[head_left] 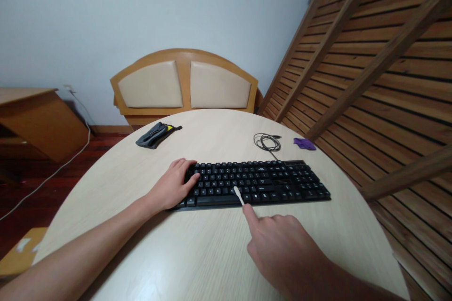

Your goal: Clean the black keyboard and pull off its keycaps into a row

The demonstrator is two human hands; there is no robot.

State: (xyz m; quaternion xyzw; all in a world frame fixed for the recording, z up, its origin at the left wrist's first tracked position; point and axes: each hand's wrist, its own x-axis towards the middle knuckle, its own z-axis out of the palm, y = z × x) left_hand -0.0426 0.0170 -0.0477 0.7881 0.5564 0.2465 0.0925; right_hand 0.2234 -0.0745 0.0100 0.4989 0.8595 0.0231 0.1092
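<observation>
Far left, I'm seeing a wooden desk (72, 131) standing by the wall, a white cord (76, 151) trailing across the floor beside it. Now onto the pale round table (116, 174): a dark pouch (151, 136) with a flash of yellow is lying towards its far side. Just nearer, my left hand (173, 181) is resting on the left end of a black keyboard (259, 181), loosely open, thumb standing apart from the fingers, gripping nothing that I'm seeing. The keyboard is stretching sideways across the table, keys up. And over its lower rows a thin white stick (239, 195) is pointing away from me, pinched in my right hand (282, 240), index finger lying along it, the other fingers curling in; whether the tip is touching a key, I cannot tell. Beyond the keyboard, a black cable (267, 142) is lying coiled. Further right, a purple cloth (304, 144) is sitting near the table's edge, and a slatted wooden panel (374, 68) is leaning up behind.
</observation>
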